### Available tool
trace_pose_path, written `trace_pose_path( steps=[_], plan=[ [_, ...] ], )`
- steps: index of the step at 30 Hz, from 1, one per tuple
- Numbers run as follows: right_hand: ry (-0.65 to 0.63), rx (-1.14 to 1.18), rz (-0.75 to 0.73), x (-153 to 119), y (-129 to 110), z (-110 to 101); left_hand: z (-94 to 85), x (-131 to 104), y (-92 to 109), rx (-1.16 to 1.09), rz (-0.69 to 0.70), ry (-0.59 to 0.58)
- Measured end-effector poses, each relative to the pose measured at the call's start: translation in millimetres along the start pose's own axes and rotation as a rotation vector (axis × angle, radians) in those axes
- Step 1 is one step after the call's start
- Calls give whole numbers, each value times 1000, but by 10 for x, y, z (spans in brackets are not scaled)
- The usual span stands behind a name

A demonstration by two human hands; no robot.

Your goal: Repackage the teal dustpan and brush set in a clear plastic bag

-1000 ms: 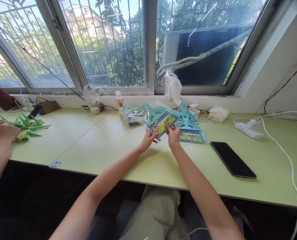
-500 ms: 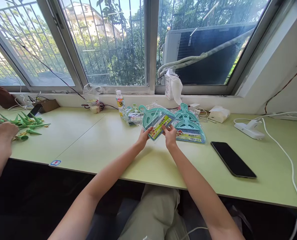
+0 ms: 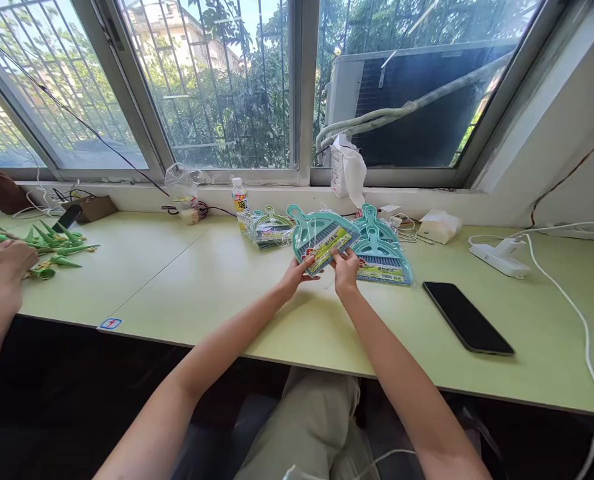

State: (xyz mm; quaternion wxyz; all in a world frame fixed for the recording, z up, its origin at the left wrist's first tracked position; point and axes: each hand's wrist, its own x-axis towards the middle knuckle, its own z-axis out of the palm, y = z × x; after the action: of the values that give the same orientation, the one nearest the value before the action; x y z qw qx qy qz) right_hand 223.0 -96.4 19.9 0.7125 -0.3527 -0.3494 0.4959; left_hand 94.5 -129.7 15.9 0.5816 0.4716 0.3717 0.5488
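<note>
A teal dustpan-and-brush set (image 3: 321, 233) in clear plastic, with a yellow-green label, is held tilted above the table. My left hand (image 3: 295, 277) grips its lower left edge, thumb on the front and fingers partly behind. At its lower right edge, my right hand (image 3: 345, 268) pinches the package. Just right of it, more wrapped teal sets (image 3: 381, 260) lie on the table, overlapping one another. To the left are smaller wrapped green sets (image 3: 271, 230), beside a bottle (image 3: 240, 203) with a yellow label.
A black phone (image 3: 468, 317) lies at the right, near a white power strip (image 3: 499, 259) and its cable. Tissue packs stand by the window. At the far left, another person's hands (image 3: 9, 257) hold green items over a pile (image 3: 59, 250). A plastic bag (image 3: 184, 200) is behind.
The held package has shifted slightly right and tilted more upright, with both my hands moving along. More of my left fingers shows beneath it.
</note>
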Motion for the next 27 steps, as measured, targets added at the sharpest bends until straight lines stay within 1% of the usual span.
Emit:
trace_pose_path(
  steps=[3,6,8,10,12,15,17,19,22,27],
  plan=[
    [-38,2,30,-9,3,30,-43,20,23,23,41,28],
    [-58,0,106,14,-18,45,-81,45,36,20,65,89],
    [-66,-44,148,37,-41,37,-115,70,43,1,66,127],
    [-90,-145,152,55,-63,10,-160,96,53,-23,77,160],
    [-145,-323,92,63,-73,-28,-208,115,69,-43,114,193],
    [-242,-668,-100,54,-51,-69,-260,122,93,-56,173,232],
    [-266,-831,-188,39,-13,-71,-267,112,98,-52,192,239],
    [-263,-907,-209,25,26,-61,-252,95,91,-33,195,221],
    [-242,-987,-197,27,51,-58,-204,60,77,13,212,175],
    [-300,-1119,-176,39,13,-88,-148,15,84,22,253,204]
  ],
)
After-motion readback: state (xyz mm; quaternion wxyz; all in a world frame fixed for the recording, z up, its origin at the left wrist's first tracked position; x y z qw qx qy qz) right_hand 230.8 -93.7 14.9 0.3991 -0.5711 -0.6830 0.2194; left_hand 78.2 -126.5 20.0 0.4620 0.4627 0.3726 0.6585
